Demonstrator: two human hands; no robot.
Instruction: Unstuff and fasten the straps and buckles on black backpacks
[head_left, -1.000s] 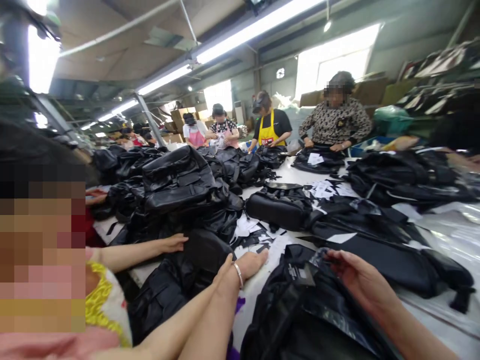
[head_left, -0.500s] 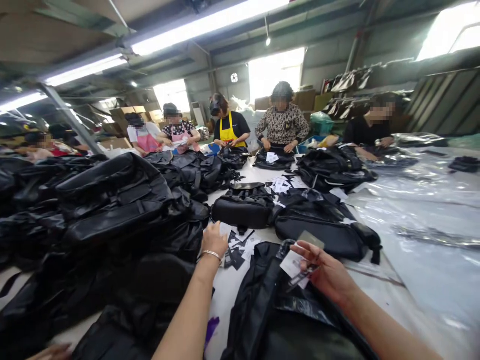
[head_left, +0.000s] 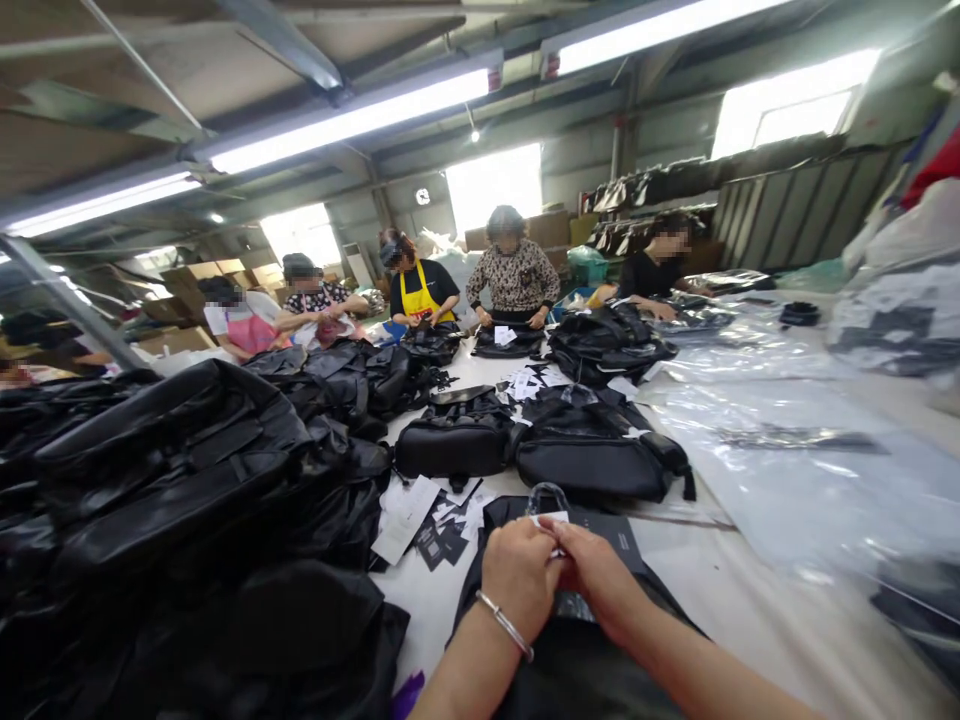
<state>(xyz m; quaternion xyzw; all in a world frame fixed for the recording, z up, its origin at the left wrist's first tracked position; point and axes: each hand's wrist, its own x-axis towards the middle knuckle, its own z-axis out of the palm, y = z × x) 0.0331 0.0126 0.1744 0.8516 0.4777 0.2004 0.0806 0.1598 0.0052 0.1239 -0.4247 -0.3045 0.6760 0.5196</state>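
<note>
A black bag [head_left: 570, 670] lies on the table right in front of me. Both my hands meet over its top edge. My left hand [head_left: 520, 575], with a thin bracelet on the wrist, is closed with its fingers pinching a small white tag [head_left: 547, 519]. My right hand [head_left: 596, 575] is closed against it and pinches the same tag and a clear plastic loop [head_left: 546, 494] at the bag's handle. A dark card [head_left: 611, 530] lies on the bag just beyond my fingers.
A heap of black bags [head_left: 172, 470] fills the left. Two more black bags [head_left: 457, 445] [head_left: 600, 460] lie beyond mine, with loose tags and papers [head_left: 420, 515] between. Clear plastic sheeting [head_left: 810, 470] covers the right. Several people work at the table's far end [head_left: 517, 275].
My view has swung to the right. My left hand came back from the loose tags on the table and joined my right hand at the bag's handle, where both now pinch the tag.
</note>
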